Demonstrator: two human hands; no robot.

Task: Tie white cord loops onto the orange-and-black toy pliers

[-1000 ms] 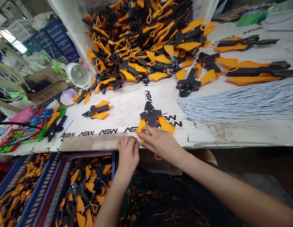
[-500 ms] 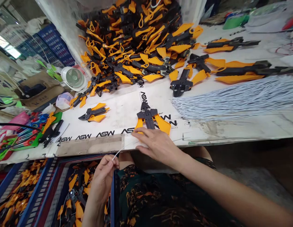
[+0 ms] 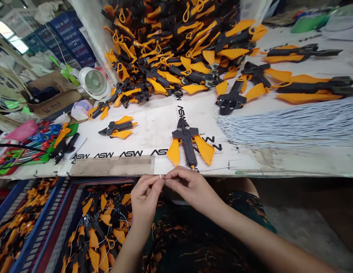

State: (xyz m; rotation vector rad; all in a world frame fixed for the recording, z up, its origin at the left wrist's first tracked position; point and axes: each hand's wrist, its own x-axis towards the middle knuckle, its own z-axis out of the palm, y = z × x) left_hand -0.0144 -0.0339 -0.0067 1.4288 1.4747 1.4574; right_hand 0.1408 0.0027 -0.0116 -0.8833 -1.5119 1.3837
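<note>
My left hand is closed, thumb and fingers pinching a thin white cord just in front of the table edge. My right hand meets it there, its thumb and fingertips pinched at the same spot on the cord. Just beyond both hands lies a black plastic piece with two orange wings, pointed end away from me. A bit of white cord shows at the tip of its left wing. How the cord runs between the fingers is partly hidden.
A large heap of black and orange pieces fills the back. A bundle of pale cords lies right, a single winged piece left. A small fan stands behind. Below the table edge is a blue crate of pieces.
My right hand has left the winged piece and come down to my left hand. My left hand has moved up and right with the cord, and both hands now meet at it.
</note>
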